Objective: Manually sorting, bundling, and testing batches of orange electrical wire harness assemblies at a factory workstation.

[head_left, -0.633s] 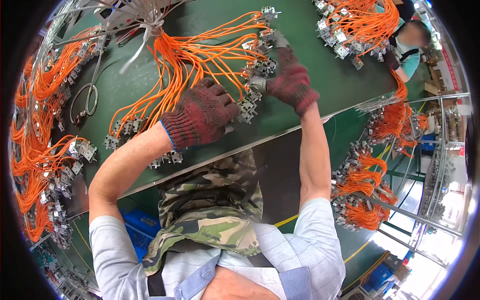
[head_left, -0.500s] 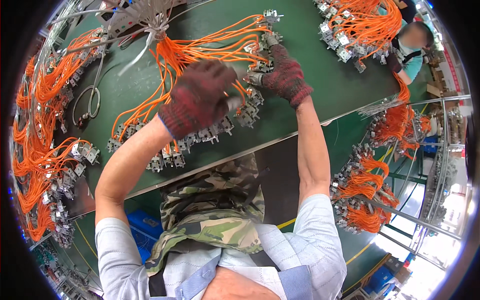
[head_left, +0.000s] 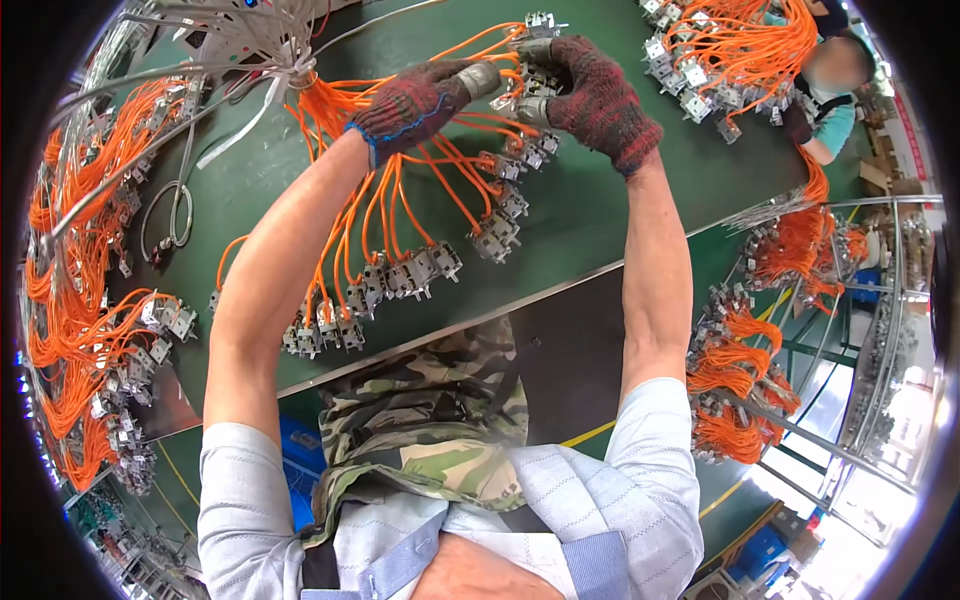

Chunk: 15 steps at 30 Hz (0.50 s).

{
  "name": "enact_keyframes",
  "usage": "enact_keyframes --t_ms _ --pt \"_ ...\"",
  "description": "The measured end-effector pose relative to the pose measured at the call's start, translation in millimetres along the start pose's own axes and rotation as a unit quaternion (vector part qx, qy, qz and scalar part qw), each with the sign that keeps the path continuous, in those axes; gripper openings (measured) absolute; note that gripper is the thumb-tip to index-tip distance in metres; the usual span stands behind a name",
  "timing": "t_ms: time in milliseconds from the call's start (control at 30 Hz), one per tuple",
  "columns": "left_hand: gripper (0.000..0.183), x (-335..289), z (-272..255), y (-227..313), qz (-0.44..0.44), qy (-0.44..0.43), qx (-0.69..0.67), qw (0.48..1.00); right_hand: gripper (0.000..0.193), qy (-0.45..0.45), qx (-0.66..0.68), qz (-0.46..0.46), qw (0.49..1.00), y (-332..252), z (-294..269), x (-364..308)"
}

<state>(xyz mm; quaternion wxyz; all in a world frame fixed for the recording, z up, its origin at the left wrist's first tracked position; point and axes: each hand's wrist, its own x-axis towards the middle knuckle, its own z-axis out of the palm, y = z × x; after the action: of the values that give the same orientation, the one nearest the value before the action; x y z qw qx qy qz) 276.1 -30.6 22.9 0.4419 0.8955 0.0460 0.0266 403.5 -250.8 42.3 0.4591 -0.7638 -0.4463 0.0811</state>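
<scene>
Dark red-and-black knit gloves with grey-wrapped fingertips cover both hands. My right hand point(head_left: 603, 105) curls its thumb and finger around a small silvery metal connector point(head_left: 541, 80) at the far end of a fan of orange cables. To its left, my left hand point(head_left: 425, 105) lies over the orange cables point(head_left: 400, 205), its fingers drawn together and pointing at the right hand. What those fingers hold, if anything, is hidden. More metal connectors point(head_left: 420, 272) end the spread cables in a curved row on the green tabletop point(head_left: 590, 215), nearer to me.
White cables point(head_left: 270, 40) gather into a bundle where the orange ones begin. Other orange cable bundles hang at left point(head_left: 75, 300) and right point(head_left: 735, 365). Another orange bundle point(head_left: 745, 45) lies far right beside a co-worker point(head_left: 830, 110). The table's metal edge point(head_left: 480, 325) crosses before me.
My left hand has moved away from me, uncovering the near connectors and cables. My right hand has shifted slightly right and farther away. The cable bundle's gathered end has moved slightly left.
</scene>
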Motion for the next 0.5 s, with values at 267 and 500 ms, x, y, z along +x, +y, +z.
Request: enact_keyframes --t_ms 267,500 --pt "0.033 27 28 -28 0.211 -0.028 0.221 0.952 0.051 -0.028 -0.257 -0.147 0.955 -4 -33 4" --pt "0.05 18 9 -24 -0.016 -0.161 -0.235 0.958 0.033 0.246 -0.486 -0.253 0.8 17 20 -44"
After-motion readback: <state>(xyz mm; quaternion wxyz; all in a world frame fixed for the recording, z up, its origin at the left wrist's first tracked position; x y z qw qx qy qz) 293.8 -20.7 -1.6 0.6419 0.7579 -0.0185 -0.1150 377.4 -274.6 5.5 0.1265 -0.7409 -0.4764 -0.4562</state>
